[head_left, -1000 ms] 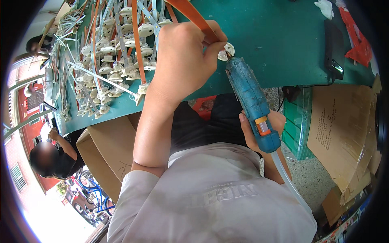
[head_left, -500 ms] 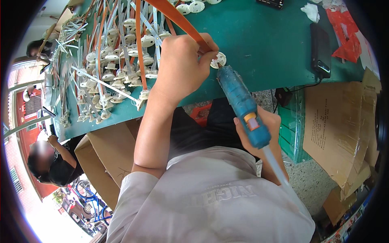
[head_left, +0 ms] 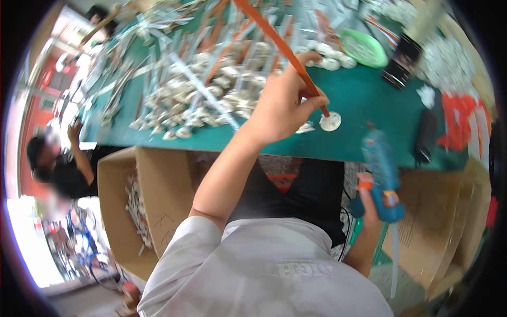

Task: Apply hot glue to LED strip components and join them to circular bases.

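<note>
Black clothing marks a co-worker point(head_left: 67, 177) at the left edge of the frame. Lower left: an open cardboard box point(head_left: 169, 195), pale pieces point(head_left: 138, 214) inside. Upper left to centre, on the green tabletop point(head_left: 351, 148): massed strips with cream disc-shaped bases point(head_left: 198, 105). Centre: the left hand point(head_left: 285, 105) pinches a flat orange strip point(head_left: 282, 45), long axis sloping from top centre down to the right. Its lower end overlaps the upper-left part of a white disc point(head_left: 331, 122); whether fixed there, cannot tell. The disc lies just right of the left hand, the nearer one. Right of centre: the right hand point(head_left: 369, 208) grips a blue glue gun point(head_left: 384, 169), nozzle upward, apart from the disc; trigger state obscured by blur. Far right: a red plastic bag point(head_left: 457, 124).
</note>
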A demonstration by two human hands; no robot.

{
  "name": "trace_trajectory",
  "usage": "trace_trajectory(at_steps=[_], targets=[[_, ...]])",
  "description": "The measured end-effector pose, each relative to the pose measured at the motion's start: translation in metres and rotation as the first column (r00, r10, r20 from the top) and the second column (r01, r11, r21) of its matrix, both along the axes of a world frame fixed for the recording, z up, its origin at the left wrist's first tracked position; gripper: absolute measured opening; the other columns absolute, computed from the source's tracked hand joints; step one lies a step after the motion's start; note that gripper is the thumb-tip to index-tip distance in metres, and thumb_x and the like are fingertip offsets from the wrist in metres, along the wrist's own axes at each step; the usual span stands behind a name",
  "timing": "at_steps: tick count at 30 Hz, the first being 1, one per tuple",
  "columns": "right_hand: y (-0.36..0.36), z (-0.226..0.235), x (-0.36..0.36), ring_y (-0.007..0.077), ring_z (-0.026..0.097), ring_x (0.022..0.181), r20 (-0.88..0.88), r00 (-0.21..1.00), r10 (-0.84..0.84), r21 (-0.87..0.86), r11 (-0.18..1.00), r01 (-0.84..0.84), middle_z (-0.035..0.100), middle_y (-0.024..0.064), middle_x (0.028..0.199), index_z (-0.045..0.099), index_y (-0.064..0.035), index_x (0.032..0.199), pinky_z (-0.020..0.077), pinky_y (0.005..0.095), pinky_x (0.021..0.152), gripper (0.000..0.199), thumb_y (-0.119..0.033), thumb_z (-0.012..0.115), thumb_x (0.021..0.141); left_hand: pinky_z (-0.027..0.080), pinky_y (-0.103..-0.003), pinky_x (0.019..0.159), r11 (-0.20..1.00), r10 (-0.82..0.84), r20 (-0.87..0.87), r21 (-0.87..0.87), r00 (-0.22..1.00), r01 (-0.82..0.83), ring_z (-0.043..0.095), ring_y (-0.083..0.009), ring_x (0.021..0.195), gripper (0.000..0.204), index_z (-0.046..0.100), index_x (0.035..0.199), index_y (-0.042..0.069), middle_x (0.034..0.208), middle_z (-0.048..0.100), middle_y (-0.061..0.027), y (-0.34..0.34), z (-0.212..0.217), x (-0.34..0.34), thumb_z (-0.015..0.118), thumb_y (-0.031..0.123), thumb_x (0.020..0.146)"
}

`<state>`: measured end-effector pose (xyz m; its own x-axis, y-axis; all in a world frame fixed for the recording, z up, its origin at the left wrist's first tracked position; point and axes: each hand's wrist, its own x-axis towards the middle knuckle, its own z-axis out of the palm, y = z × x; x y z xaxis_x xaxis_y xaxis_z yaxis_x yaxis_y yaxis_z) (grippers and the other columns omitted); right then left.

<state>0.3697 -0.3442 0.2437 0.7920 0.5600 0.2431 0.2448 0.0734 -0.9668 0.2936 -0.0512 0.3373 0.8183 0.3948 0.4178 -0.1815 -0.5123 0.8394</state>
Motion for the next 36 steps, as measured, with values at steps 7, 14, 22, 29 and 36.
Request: trace_trajectory(at_steps=[7, 14, 22, 29, 36], targets=[[0.027, -0.049, 0.077, 0.0274, 0.059, 0.109, -0.216, 0.972, 0.095, 0.243, 0.969, -0.040, 0.063, 0.0160, 0.111, 0.055, -0.0014, 0.115, 0.0469, 0.0343, 0.078, 0.025, -0.010, 0.050, 0.092, 0.051, -0.027, 0.063, 0.896, 0.415, -0.397, 0.022, 0.819, -0.443, 0.067, -0.0115, 0.068, 0.054, 0.057, 0.122, 0.003, 0.075, 0.071, -0.0090, 0.186, 0.043, -0.211, 0.080, 0.004, 0.073], [0.018, -0.042, 0.113, 0.0247, 0.057, 0.113, -0.457, 0.883, 0.108, 0.178, 0.984, -0.028, 0.060, 0.0104, 0.112, 0.055, -0.0040, 0.114, 0.0486, 0.0320, 0.079, 0.022, -0.019, 0.052, 0.098, 0.052, -0.028, 0.062, 0.860, 0.469, -0.806, 0.324, 0.360, -0.396, 0.072, -0.0175, 0.071, 0.051, 0.059, 0.115, 0.005, 0.077, 0.071, -0.0099, 0.320, 0.043, -0.314, 0.081, 0.003, 0.069], [0.021, -0.041, 0.122, 0.0218, 0.059, 0.108, -0.504, 0.864, 0.023, 0.036, 0.999, -0.006, 0.060, 0.0085, 0.108, 0.056, -0.0035, 0.114, 0.0494, 0.0300, 0.077, 0.023, -0.020, 0.055, 0.098, 0.059, -0.031, 0.065, 0.874, 0.384, -0.922, 0.381, -0.052, -0.300, 0.073, -0.0213, 0.073, 0.064, 0.054, 0.124, 0.002, 0.090, 0.071, -0.0129, 0.425, 0.013, -0.322, 0.082, 0.000, 0.067], [0.012, -0.033, 0.124, 0.0199, 0.060, 0.109, -0.521, 0.846, -0.116, -0.116, 0.991, 0.064, 0.063, 0.0056, 0.107, 0.058, -0.0048, 0.115, 0.0493, 0.0278, 0.075, 0.028, -0.026, 0.058, 0.097, 0.056, -0.034, 0.067, 0.799, 0.511, -0.801, 0.308, 0.311, -0.517, 0.071, -0.0192, 0.073, 0.045, 0.060, 0.125, 0.010, 0.092, 0.072, -0.0107, 0.456, 0.006, -0.354, 0.074, 0.022, 0.085], [0.023, -0.022, 0.114, 0.0317, 0.062, 0.093, -0.440, 0.865, -0.240, -0.270, 0.954, 0.128, 0.063, 0.0197, 0.104, 0.057, 0.0039, 0.114, 0.0503, 0.0477, 0.087, 0.051, -0.041, 0.060, 0.091, 0.053, -0.045, 0.087, 0.220, 0.975, -0.214, 0.923, 0.054, -0.314, 0.065, -0.0378, 0.099, 0.038, 0.063, 0.122, 0.013, 0.108, 0.069, -0.0177, 0.483, -0.039, -0.427, 0.062, 0.012, 0.084]])
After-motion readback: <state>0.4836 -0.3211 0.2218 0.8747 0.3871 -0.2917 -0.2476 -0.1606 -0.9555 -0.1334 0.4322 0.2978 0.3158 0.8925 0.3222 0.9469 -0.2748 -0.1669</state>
